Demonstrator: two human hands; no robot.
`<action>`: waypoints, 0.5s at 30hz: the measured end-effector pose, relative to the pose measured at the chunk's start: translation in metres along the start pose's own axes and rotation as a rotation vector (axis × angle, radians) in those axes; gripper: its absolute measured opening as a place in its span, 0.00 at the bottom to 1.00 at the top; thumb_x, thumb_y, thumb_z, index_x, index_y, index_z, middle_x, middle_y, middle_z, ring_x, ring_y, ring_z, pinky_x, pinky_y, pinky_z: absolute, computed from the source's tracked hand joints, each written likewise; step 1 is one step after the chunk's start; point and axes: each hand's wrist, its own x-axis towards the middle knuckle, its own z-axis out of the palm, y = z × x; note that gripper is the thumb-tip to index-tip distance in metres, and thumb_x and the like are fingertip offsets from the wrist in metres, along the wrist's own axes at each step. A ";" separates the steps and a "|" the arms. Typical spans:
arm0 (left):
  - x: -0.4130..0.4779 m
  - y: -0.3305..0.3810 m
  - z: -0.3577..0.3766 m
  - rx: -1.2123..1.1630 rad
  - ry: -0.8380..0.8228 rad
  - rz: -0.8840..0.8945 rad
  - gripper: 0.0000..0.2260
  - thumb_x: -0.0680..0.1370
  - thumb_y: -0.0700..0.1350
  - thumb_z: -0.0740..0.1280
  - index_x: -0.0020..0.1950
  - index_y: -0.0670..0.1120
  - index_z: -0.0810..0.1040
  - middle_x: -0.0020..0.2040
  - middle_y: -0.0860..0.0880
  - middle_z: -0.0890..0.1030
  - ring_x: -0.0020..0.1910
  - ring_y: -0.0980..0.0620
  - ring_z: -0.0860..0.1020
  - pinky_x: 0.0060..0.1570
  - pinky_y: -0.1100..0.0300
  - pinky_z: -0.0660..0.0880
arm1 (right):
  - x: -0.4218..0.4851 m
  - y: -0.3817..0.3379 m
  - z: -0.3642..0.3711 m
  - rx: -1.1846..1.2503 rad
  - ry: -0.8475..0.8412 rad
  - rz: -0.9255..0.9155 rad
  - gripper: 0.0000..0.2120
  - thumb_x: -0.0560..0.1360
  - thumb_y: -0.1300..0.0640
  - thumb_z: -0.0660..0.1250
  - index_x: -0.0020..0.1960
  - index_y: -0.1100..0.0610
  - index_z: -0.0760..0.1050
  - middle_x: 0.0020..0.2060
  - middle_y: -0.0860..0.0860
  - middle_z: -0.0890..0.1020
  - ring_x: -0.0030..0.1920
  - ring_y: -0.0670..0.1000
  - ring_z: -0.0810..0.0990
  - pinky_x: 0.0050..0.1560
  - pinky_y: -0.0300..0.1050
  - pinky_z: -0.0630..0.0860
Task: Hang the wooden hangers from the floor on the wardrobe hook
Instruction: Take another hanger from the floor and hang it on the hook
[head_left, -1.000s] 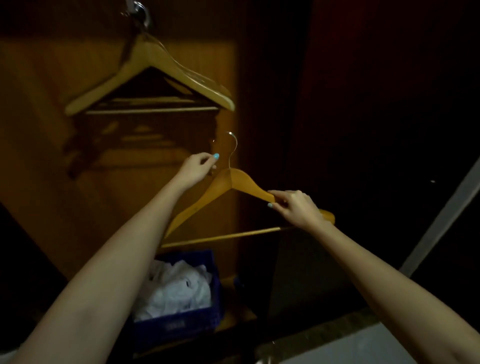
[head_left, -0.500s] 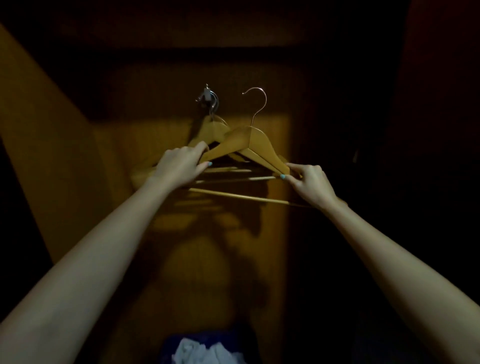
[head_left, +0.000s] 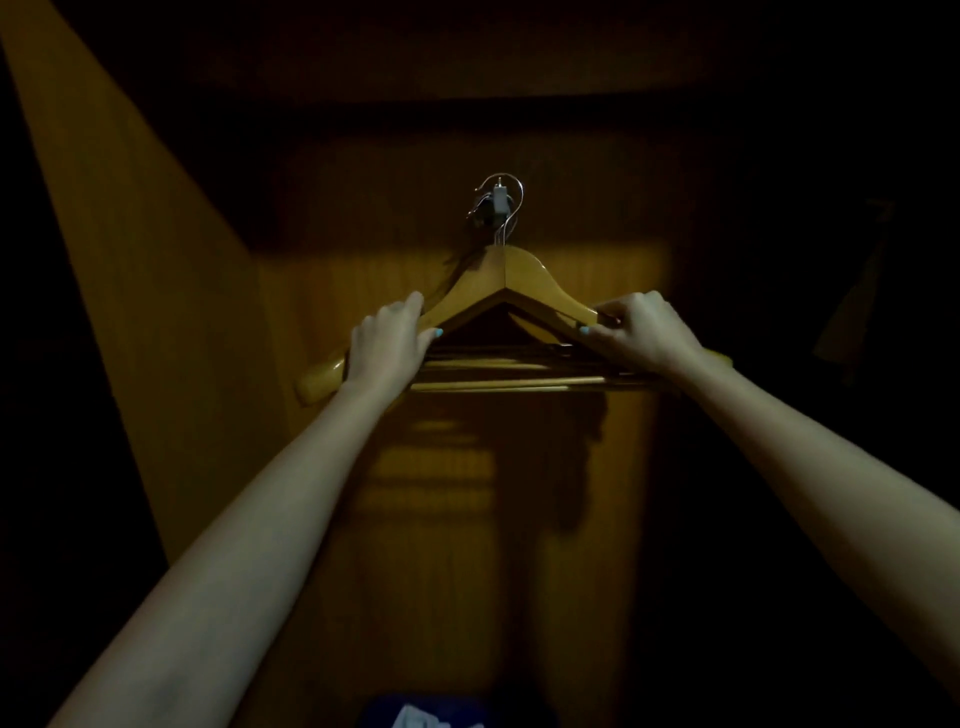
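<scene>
A pale wooden hanger (head_left: 511, 280) hangs in front of me, its wire loop over the metal wardrobe hook (head_left: 494, 200) on the wooden back panel. Behind it sit the bars of at least one other hanger (head_left: 493, 366), stacked close against it. My left hand (head_left: 387, 345) grips the front hanger's left shoulder. My right hand (head_left: 636, 332) pinches its right shoulder near the end. How many hangers share the hook is hard to tell in the dim light.
The wooden wardrobe wall (head_left: 135, 249) slants in on the left. A blue crate with white cloth (head_left: 421, 714) shows at the bottom edge, below the hook. The right side is dark, with a faint hanging shape (head_left: 857, 291).
The hanger was carried up from waist height to the hook. Its wire loop, beside the hook half a second ago, now sits over it, and the hanger lines up with those behind.
</scene>
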 end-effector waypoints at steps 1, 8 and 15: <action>-0.004 -0.003 0.004 -0.005 0.005 -0.005 0.12 0.78 0.48 0.66 0.57 0.44 0.71 0.47 0.45 0.78 0.46 0.43 0.79 0.39 0.54 0.72 | -0.001 -0.001 0.004 0.003 -0.011 0.007 0.20 0.76 0.51 0.67 0.65 0.58 0.74 0.49 0.54 0.83 0.43 0.50 0.82 0.46 0.51 0.82; -0.018 -0.016 0.025 0.064 0.067 0.001 0.13 0.77 0.50 0.66 0.57 0.44 0.73 0.52 0.44 0.79 0.52 0.44 0.78 0.49 0.52 0.72 | -0.018 0.001 0.031 -0.224 0.078 -0.062 0.21 0.77 0.47 0.64 0.68 0.52 0.71 0.57 0.56 0.79 0.58 0.55 0.75 0.55 0.51 0.74; -0.015 -0.026 0.031 0.002 0.004 0.034 0.19 0.78 0.52 0.64 0.66 0.45 0.70 0.58 0.44 0.75 0.58 0.43 0.73 0.49 0.49 0.73 | -0.022 0.007 0.036 -0.380 0.170 -0.083 0.19 0.78 0.45 0.62 0.62 0.57 0.75 0.55 0.58 0.75 0.55 0.57 0.74 0.56 0.52 0.71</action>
